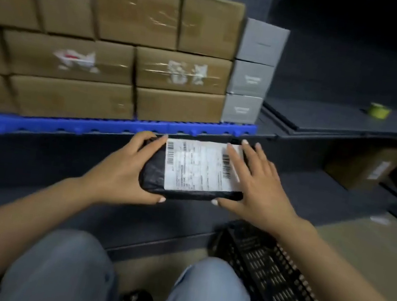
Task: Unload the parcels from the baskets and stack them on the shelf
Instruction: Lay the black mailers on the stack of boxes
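Both hands hold a black parcel (154, 174) with a white label (200, 167) in the air, just in front of the shelf's blue edge (66, 126) — the left hand (122, 167) grips its left end, the right hand (257, 185) lies across its right end. Brown boxes (128, 61) and grey boxes (252, 75) fill the shelf; a black basket (282, 286) sits on the floor below.

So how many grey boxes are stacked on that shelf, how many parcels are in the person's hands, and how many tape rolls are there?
grey boxes: 3
black parcel: 1
tape roll: 1
Total: 5
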Available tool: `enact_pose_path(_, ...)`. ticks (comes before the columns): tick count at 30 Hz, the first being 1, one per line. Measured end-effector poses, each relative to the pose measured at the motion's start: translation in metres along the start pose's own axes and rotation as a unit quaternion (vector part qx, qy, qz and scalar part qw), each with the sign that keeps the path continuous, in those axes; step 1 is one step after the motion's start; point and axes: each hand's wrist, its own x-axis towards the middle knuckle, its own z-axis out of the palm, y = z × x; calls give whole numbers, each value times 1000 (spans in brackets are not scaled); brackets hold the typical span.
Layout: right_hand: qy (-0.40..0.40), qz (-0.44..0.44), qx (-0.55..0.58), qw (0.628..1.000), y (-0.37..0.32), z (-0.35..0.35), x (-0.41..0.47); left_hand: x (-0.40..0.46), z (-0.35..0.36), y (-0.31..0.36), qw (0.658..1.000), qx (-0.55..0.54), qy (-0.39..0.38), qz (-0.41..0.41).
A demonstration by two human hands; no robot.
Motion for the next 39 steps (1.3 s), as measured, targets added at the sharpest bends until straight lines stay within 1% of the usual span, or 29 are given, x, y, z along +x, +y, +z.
enact_pose_path(4, -6, -37, 96, 995, -47, -1, 37, -53, -62, -35, 998, 15, 42, -53)
enact_pose_path(7, 2, -98, 150, 984, -89, -11, 61, -90, -103, -50, 993, 25, 77, -90)
enact_pose_path(9, 36, -144, 177, 973, -118, -22, 77, -111, -131, -56, 987, 21, 120, -106)
enact_pose_path(11, 75, -176, 208, 959, -146, -36, 92, -128, -158, -58, 975, 1, 184, -125)
enact_pose_path(13, 101, -191, 250, 944, -174, -50, 106, -138, -185, -55, 957, -4, 250, -147)
enact_pose_path(16, 136, -210, 314, 916, -213, -66, 124, -146, -227, -54, 936, 32, 301, -181)
enact_pose_path(21, 173, -247, 348, 888, -263, -86, 160, -158, -281, -67, 915, 64, 330, -221)
enact_pose_path(24, 172, -257, 360, 880, -287, -95, 189, -158, -305, -83, 900, 89, 364, -224)
enact_pose_path(27, 174, -255, 361, 880, -311, -105, 220, -150, -328, -106, 891, 127, 379, -215)
enact_pose_path(29, 171, -253, 345, 888, -326, -111, 240, -142, -343, -124, 888, 152, 384, -203)
enact_pose_path(31, 152, -252, 328, 898, -340, -116, 261, -133, -356, -144, 886, 172, 382, -198)
enact_pose_path(35, 123, -237, 320, 909, -365, -123, 305, -112, -369, -185, 885, 167, 373, -221)
enact_pose_path(39, 114, -218, 340, 908, -388, -118, 340, -87, -373, -211, 869, 159, 387, -263)
